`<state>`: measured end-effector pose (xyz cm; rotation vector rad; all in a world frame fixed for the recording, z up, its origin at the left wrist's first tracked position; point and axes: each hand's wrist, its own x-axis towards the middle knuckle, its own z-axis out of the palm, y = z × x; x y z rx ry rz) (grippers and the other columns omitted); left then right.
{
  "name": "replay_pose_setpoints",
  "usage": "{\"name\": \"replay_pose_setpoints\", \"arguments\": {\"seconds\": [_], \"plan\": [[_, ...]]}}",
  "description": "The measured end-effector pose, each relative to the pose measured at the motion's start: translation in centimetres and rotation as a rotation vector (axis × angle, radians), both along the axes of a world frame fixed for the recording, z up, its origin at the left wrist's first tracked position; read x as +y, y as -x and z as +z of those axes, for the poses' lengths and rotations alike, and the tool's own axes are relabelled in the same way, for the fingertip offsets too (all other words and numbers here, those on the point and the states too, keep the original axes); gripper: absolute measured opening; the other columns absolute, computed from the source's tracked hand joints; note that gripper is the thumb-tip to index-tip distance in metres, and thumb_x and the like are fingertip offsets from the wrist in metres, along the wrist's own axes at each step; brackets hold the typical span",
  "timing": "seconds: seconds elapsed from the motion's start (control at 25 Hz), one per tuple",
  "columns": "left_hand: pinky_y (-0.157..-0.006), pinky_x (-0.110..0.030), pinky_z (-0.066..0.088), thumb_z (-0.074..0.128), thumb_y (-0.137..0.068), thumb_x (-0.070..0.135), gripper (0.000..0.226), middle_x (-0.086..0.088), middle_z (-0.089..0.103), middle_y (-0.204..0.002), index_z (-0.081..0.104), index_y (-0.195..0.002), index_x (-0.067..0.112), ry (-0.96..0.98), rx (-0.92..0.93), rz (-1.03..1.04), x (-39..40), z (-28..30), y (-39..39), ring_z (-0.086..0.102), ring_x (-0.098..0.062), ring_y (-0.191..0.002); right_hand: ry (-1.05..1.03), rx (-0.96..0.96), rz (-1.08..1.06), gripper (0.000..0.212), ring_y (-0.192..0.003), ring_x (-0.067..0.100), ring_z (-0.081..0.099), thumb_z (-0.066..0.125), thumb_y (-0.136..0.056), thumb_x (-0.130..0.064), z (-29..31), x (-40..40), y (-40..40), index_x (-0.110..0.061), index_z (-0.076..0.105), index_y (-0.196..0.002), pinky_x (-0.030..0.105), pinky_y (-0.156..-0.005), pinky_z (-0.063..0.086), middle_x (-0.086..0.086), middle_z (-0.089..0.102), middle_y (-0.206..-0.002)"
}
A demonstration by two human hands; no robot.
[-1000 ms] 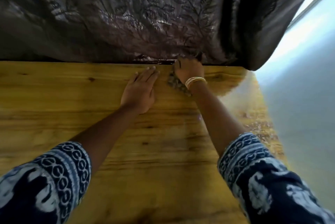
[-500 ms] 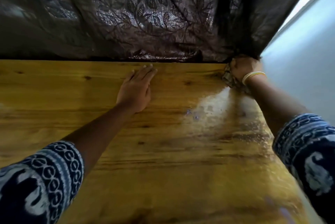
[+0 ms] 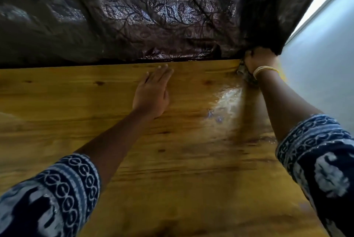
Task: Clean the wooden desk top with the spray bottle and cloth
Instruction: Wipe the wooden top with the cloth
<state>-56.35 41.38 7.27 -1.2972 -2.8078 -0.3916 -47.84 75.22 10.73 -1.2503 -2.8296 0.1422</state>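
We look down on a yellow-brown wooden desk top (image 3: 153,169) with dark knots and grain lines; its near edge is cut off by the frame. A dark brown curtain with a shiny leaf pattern (image 3: 153,10) hangs along the far edge, hiding whatever lies behind it. A pale wall (image 3: 321,68) shows past the right edge.

Our left hand (image 3: 151,94) lies flat on the tabletop near the middle of the far edge, fingers straight and together, holding nothing.

Our right hand (image 3: 257,60), with thin gold bangles (image 3: 265,69) at the wrist, sits at the far right corner, fingers curled over a crumpled greyish patterned cloth (image 3: 244,74). Only a small part of the cloth shows below the palm; the fingertips are partly lost under the curtain hem.

A wet, glossy patch (image 3: 228,100) reflects light just nearer than that corner.

Blue-and-white patterned sleeves (image 3: 57,194) cover both forearms, blurred at the frame edges. No spray bottle can be made out.
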Motion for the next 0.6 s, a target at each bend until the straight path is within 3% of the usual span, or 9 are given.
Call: {"name": "replay_pose_setpoints", "arguments": {"seconds": [0.24,0.36,0.52,0.6], "plan": [[-0.120,-0.042,0.021,0.040,-0.091,0.016,0.060,0.001,0.029,-0.159,0.034,-0.150,0.021,-0.029,0.010,0.016,0.0,0.0,0.0,0.027,-0.015,-0.146,-0.003,0.039,0.416,0.042,-0.110,0.036,0.059,0.037,-0.098,-0.033,-1.1,-12.1,5.2,-0.007,0.063,-0.119,0.040,-0.090,0.049,0.017,0.064,-0.120],[-0.120,-0.041,0.020,0.039,-0.092,0.016,0.060,0.002,0.027,-0.160,0.032,-0.151,0.021,-0.025,-0.005,0.001,0.0,0.1,0.0,0.025,-0.013,-0.147,0.037,0.041,0.522,0.039,-0.116,0.034,0.054,0.037,-0.100,-0.031,-0.9,-9.5,3.5,-0.008,0.058,-0.123,0.039,-0.095,0.044,0.016,0.059,-0.126],[-0.121,-0.040,0.018,0.040,-0.093,0.016,0.060,0.002,0.026,-0.160,0.031,-0.152,0.022,-0.028,-0.017,0.009,-0.1,0.2,0.1,0.023,-0.013,-0.147,-0.028,-0.036,0.170,0.049,-0.114,0.042,0.055,0.030,-0.097,-0.036,-0.8,0.0,-1.4,-0.003,0.061,-0.116,0.044,-0.094,0.047,0.025,0.057,-0.127],[-0.121,-0.040,0.018,0.038,-0.094,0.017,0.058,0.002,0.026,-0.160,0.030,-0.152,0.023,-0.034,-0.016,0.008,0.0,0.1,0.0,0.023,-0.013,-0.148,-0.053,-0.108,0.065,0.044,-0.112,0.045,0.056,0.035,-0.099,-0.034,-0.4,3.1,-3.0,-0.004,0.062,-0.117,0.044,-0.092,0.047,0.025,0.057,-0.127]]}}
